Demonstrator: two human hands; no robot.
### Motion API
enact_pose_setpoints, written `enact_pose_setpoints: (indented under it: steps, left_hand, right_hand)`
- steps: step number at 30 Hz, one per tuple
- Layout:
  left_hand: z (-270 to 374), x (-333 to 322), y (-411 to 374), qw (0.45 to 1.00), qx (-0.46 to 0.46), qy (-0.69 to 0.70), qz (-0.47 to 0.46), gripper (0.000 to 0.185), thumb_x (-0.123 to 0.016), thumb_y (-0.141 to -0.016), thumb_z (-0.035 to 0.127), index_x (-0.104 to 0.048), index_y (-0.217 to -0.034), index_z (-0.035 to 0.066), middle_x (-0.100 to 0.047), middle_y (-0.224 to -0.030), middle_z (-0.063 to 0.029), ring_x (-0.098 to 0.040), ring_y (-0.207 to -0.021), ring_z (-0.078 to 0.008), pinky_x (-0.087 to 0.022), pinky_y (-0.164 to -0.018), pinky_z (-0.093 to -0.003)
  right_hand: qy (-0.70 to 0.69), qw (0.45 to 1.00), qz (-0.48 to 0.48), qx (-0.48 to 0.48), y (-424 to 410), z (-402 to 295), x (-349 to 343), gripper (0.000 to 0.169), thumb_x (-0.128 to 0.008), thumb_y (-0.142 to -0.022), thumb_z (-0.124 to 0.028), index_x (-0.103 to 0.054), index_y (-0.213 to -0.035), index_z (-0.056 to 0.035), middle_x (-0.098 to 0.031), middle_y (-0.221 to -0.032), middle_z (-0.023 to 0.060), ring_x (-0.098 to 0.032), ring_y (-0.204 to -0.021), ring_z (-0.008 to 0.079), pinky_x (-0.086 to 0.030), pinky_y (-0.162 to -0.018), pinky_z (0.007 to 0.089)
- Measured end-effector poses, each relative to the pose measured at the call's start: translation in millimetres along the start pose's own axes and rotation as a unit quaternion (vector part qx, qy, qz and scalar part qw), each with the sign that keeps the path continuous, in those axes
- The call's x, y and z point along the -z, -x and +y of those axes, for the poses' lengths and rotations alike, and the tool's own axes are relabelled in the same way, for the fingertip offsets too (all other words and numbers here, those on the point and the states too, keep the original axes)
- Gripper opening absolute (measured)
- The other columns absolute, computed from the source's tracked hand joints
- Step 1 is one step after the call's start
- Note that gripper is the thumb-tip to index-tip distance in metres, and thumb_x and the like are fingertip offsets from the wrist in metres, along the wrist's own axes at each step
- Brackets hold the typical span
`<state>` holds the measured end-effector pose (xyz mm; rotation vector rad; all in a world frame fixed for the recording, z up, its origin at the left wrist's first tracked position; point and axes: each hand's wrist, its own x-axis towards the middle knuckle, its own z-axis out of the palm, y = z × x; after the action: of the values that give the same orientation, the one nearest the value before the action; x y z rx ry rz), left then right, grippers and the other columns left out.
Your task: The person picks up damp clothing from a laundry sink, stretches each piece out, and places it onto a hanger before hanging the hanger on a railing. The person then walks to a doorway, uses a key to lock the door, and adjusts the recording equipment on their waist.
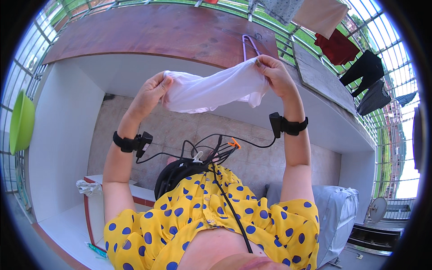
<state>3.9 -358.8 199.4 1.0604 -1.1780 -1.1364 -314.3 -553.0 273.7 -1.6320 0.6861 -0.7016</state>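
A thin white cloth garment point(216, 89) hangs stretched between my two hands, its folds running lengthwise and its lower edge loose. My left hand point(153, 91) pinches one end between thumb and fingers. At the other end, raised a little higher, my right hand point(275, 72) grips a corner with the thumb on top. Just beyond the right end of the cloth, a lilac clothes hanger point(244, 47) and a thin dark hanger point(259, 37) lie on a reddish-brown wooden board point(162, 33). The exact kind of garment cannot be told.
Barred railings enclose the balcony, with a dark red cloth point(337, 47) and black trousers point(366, 71) hanging at right. A green basin point(22, 123) is at far left. Black cables point(216, 152) run between my wrist straps. A grey-covered object point(337, 216) stands beside me at right.
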Motion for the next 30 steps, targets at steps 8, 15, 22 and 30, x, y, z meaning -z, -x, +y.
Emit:
enact_pose_setpoints:
  steps: [8,15,22,30]
  left_hand:
    - [17,5,-3,0.939,0.072,-0.325,-0.084,0.035,-0.066,-0.090,0.018,-0.058,-0.117,-0.001,-0.063,-0.097,-0.0003,-0.056,-0.086,-0.0107,-0.046,-0.083,-0.0257]
    - [16,-1,-2,0.997,0.006,0.080,-0.015,0.036,-0.065,-0.091,0.019,-0.057,-0.122,0.003,-0.064,-0.105,-0.0031,-0.062,-0.093,-0.0118,-0.051,-0.082,-0.0235]
    - [39,-17,-14,0.979,-0.075,0.115,-0.148,0.073,-0.070,-0.081,0.010,-0.031,-0.143,0.002,-0.058,-0.120,-0.0094,-0.060,-0.105,-0.0116,-0.052,-0.087,-0.0231]
    - [5,38,-27,0.987,0.103,0.100,0.068,0.020,-0.057,-0.093,0.010,-0.058,-0.110,-0.002,-0.065,-0.098,-0.0083,-0.063,-0.088,-0.0151,-0.053,-0.075,-0.0269]
  right_hand:
    - [-0.039,0.998,0.043,0.004,0,6,3,0.013,-0.060,-0.091,-0.003,-0.066,-0.102,-0.0026,-0.061,-0.087,-0.0025,-0.055,-0.078,0.0064,-0.045,-0.067,0.0200]
    - [0.023,0.998,0.065,-0.008,-6,29,-3,0.013,-0.057,-0.095,-0.013,-0.067,-0.097,-0.0061,-0.059,-0.081,-0.0052,-0.051,-0.067,0.0037,-0.039,-0.058,0.0189]
    - [0.072,0.996,0.046,-0.040,-18,64,-31,0.013,-0.057,-0.095,-0.013,-0.067,-0.096,-0.0052,-0.059,-0.079,-0.0045,-0.049,-0.067,0.0045,-0.039,-0.060,0.0212]
    - [-0.076,0.990,0.064,-0.103,-21,75,4,0.013,-0.054,-0.098,-0.018,-0.062,-0.096,-0.0082,-0.058,-0.081,-0.0042,-0.052,-0.075,0.0057,-0.041,-0.064,0.0225]
